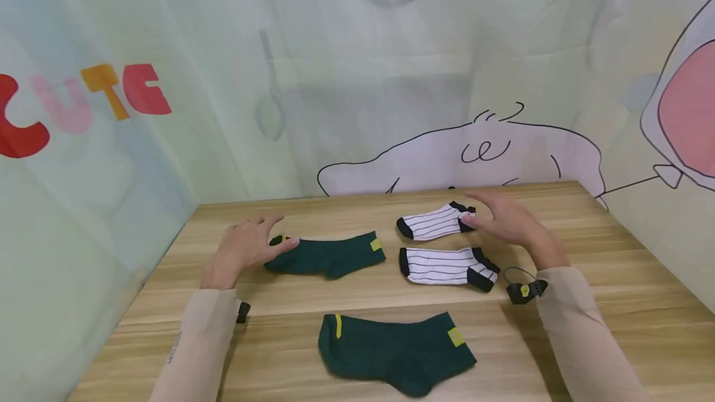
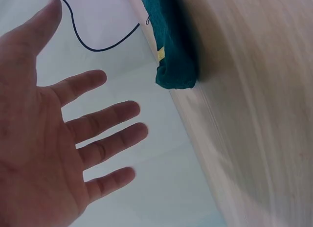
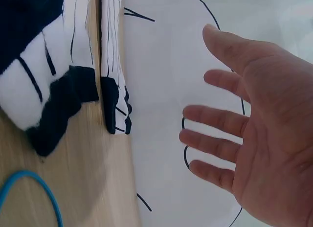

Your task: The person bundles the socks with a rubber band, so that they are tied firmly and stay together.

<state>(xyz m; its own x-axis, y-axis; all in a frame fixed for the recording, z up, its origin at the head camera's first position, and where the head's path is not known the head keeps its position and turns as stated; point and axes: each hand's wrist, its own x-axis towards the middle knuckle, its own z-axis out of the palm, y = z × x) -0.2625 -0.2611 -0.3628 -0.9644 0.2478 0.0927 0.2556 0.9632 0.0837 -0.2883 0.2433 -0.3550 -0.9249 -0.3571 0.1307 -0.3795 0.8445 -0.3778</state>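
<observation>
Four socks would be two pairs: a dark green sock (image 1: 329, 257) with yellow marks lies at the back left, and a second green sock (image 1: 396, 352) lies at the front. Two white socks with dark stripes and black toes and heels lie at the back right, one farther sock (image 1: 432, 223) and one nearer sock (image 1: 447, 267). My left hand (image 1: 246, 245) hovers by the toe of the back green sock, fingers spread in the left wrist view. Over the heel end of the farther striped sock, my right hand (image 1: 505, 219) has its fingers extended and holds nothing.
The socks lie on a wooden table (image 1: 268, 352). A printed curtain (image 1: 357, 79) hangs right behind its back edge and along the left side. A black wrist device (image 1: 525, 291) with a cable loop sits at the right cuff.
</observation>
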